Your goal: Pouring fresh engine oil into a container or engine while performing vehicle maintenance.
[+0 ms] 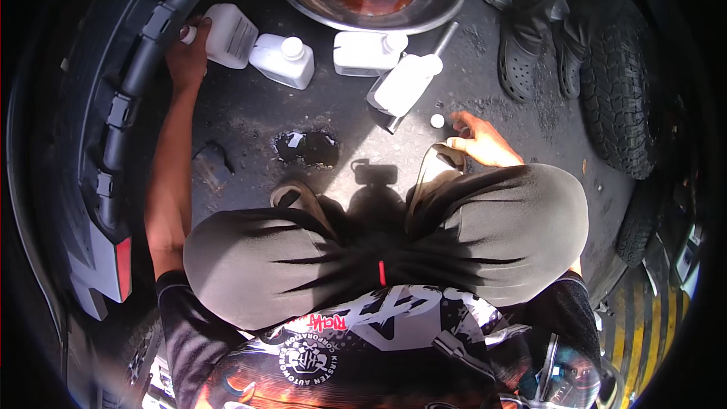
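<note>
Bottles, four white plastic ones, lie across the upper middle of the frame on the dark floor. The left hand (187, 51) grips the leftmost bottle (227, 35) at upper left. The second (284, 60), third (367, 52) and fourth (405, 83) lie untouched. The right hand (481, 142), fingers loosely curled and holding nothing, rests beside one small white cap (437, 120). One metal basin (424, 7) sits at top centre.

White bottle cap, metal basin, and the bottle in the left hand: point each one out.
White bottle cap (437, 120), head view, on its round top.
Metal basin (439, 9), head view, on its right rim.
White bottle (231, 36) in the left hand (187, 54), head view, on its labelled side.
</note>
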The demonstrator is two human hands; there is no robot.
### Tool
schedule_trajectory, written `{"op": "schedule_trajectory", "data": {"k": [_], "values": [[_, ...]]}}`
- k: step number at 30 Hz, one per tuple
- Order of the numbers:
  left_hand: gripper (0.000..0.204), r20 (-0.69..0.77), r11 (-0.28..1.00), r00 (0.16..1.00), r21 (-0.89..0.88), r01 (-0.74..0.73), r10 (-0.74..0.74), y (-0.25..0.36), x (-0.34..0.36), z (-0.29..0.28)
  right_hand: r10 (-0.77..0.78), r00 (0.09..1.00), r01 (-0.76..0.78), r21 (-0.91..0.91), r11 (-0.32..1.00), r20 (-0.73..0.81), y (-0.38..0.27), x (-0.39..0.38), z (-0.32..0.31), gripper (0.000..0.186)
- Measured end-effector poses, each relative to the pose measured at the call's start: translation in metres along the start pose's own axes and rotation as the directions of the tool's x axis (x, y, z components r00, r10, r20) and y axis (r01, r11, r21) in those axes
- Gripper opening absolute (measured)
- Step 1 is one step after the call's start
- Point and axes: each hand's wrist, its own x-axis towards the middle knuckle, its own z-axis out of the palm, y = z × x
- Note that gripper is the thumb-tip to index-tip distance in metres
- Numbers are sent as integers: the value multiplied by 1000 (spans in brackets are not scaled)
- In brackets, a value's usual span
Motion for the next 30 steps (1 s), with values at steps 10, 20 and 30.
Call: {"op": "schedule_trajectory", "data": {"k": [10,20,30], "values": [[50,33,998,999,-49,-39,41,-12,17,21,-223,944,116,-391,913,-241,20,56,44,60],[67,154,999,988,-39,19,-12,-35,4,24,-175,843,281,137,950,-509,15,69,-10,32],[77,93,993,993,81,-83,76,-47,-5,34,-862,501,741,-479,471,-75,-236,79,-65,34]]}}
